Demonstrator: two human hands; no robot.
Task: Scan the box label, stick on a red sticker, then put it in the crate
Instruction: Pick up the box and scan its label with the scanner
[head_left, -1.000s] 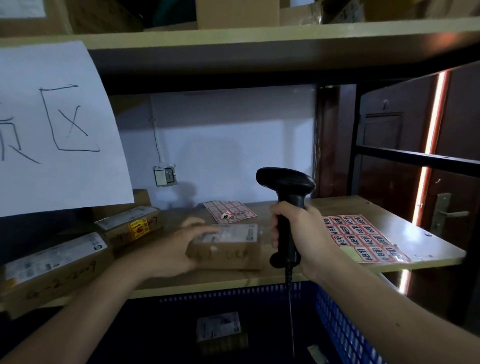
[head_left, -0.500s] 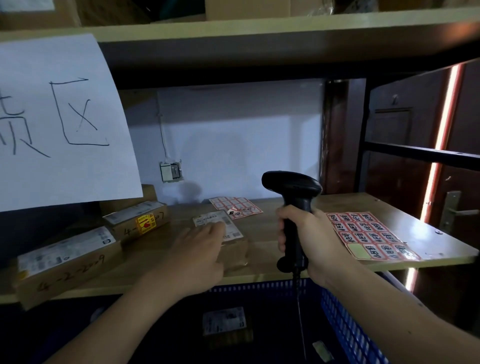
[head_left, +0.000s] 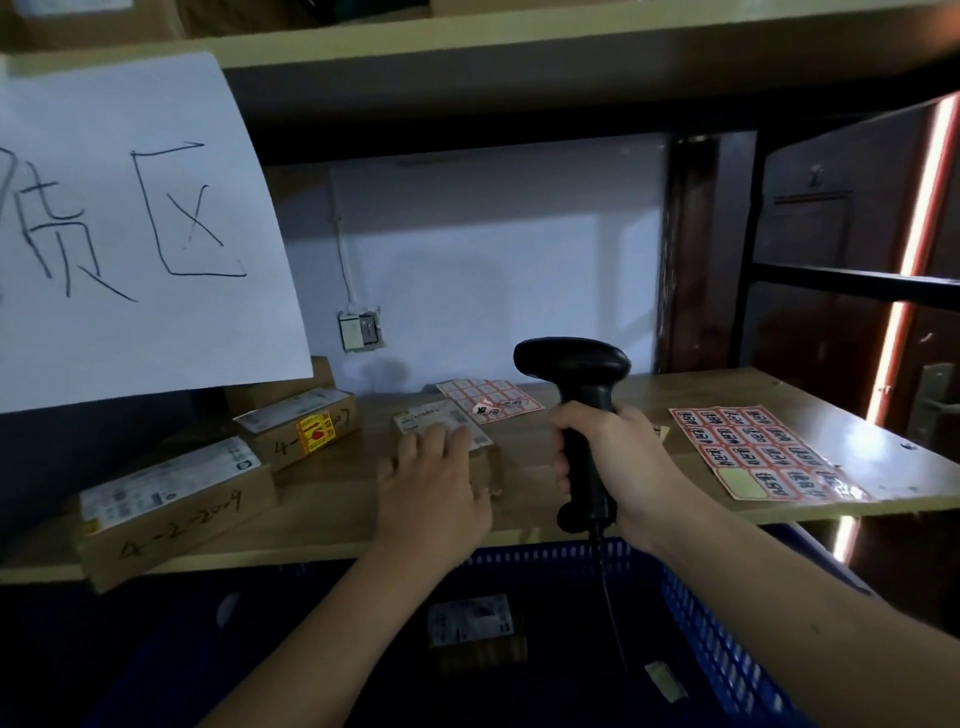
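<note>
The left hand lay flat, fingers spread, on top of the box, pressing it to the shelf so it would not slide; the white label faced up, clear of the fingertips at its far end, which I judge was meant to leave it open to the scanner. The right hand was wrapped tight around the grip of the scanner, just right of the box. It stood upright, its head above and right of the label and pointing left, the cord hanging down toward the crate.

Right of the scanner lay a sheet of red stickers, within reach of the right hand for the next step. A second, paler sheet lay just behind the box. Left of the box sat two more boxes: one with a yellow sticker, and nearer the shelf edge a longer one. The crate stood below the shelf edge, directly under both hands, with one labelled box already inside.

A second earlier the box had been on its side, gripped by the left hand with the label toward the scanner. Half a second later it was flat, label up, and the hand's grip had given way to a flat press. The scanner had hardly shifted. I judge the scan was either about to happen or just done; no red sticker showed on the box.
</note>
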